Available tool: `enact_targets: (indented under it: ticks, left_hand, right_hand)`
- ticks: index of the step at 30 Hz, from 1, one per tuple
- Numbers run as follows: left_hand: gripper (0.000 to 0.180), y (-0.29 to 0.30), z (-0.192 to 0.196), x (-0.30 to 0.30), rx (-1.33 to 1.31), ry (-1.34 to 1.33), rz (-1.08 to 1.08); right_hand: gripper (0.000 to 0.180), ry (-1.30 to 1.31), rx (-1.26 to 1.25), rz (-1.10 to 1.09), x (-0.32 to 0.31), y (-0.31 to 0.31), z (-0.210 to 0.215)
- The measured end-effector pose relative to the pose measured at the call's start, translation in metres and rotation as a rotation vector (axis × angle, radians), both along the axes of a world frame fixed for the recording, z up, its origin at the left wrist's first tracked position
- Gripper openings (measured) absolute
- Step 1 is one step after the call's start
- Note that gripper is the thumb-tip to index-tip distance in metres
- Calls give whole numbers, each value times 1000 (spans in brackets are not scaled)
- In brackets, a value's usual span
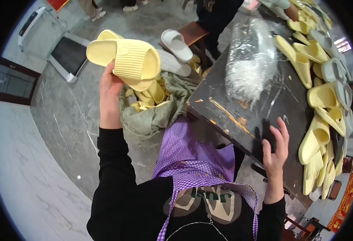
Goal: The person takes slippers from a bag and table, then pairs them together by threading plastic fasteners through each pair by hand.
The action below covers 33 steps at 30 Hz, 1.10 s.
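My left hand [111,86] is raised over the floor, gripping a pair of yellow slide slippers [133,63] with ribbed straps, one largely behind the other. Just beneath them, an opened green sack [152,119] holds several more yellow slippers [157,92]. My right hand [279,152] is at the near edge of the dark table [214,90], fingers apart and nothing in them. Scraps of orange-brown material [230,117] lie on the tabletop ahead of that hand. Farther back on the table sits a bundle of clear plastic bags [252,60].
Yellow slippers [316,140] and grey ones [333,71] are piled along the table's right side. A grey slipper [176,45] rests by a brown wooden stool [192,33]. Another person's hand [292,13] touches the far pile. A treadmill [68,56] stands at left.
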State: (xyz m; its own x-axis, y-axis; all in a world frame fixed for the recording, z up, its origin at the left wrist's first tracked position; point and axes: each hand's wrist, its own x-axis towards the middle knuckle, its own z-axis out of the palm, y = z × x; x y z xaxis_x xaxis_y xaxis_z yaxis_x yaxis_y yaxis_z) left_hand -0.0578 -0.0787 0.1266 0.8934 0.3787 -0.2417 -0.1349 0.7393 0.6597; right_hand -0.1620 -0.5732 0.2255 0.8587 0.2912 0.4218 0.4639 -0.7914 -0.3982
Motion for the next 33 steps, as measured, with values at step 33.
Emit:
enact_targets:
  ticks: [33]
  left_hand:
    - [75,-408,110,-107,1922,-1097,-556]
  right_hand:
    - [50,268,1241,128,-41,-164,-66]
